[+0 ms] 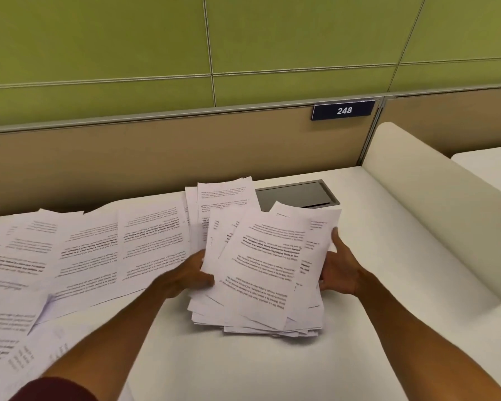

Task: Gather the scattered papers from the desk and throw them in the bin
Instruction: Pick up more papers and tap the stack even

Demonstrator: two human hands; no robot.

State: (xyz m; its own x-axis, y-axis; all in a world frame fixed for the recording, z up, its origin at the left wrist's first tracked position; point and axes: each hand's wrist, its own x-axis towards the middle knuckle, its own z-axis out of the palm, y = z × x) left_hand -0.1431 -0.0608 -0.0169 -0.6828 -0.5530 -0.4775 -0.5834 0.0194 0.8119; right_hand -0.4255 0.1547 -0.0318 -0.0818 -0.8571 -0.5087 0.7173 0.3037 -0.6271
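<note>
**A:** How far along is the gathering?

**B:** Partway. A ragged stack (261, 270) sits mid-desk (243, 366). Loose sheets (84, 256) lie spread toward nine o'clock. No bin is in view.

**A:** And the grip?

**B:** The left hand (190, 274) and right hand (339, 270) clasp the stack's side edges. Its long axis runs seven to one o'clock.

1. There is a single view, from a camera worn on the person's head, looking forward and down across the desk (214, 371).
2. It sits close. Both forearms enter from the bottom edge, and the left hand (185, 276) and right hand (342, 273) hold the pile of papers (261, 273) near the middle of the picture.
3. It faces the back panel (156, 157) squarely, with the number plate (343, 110) and green wall (99, 39) above.
4. The wide lens bends straight edges, and the side divider (431, 204) slants along the right.
</note>
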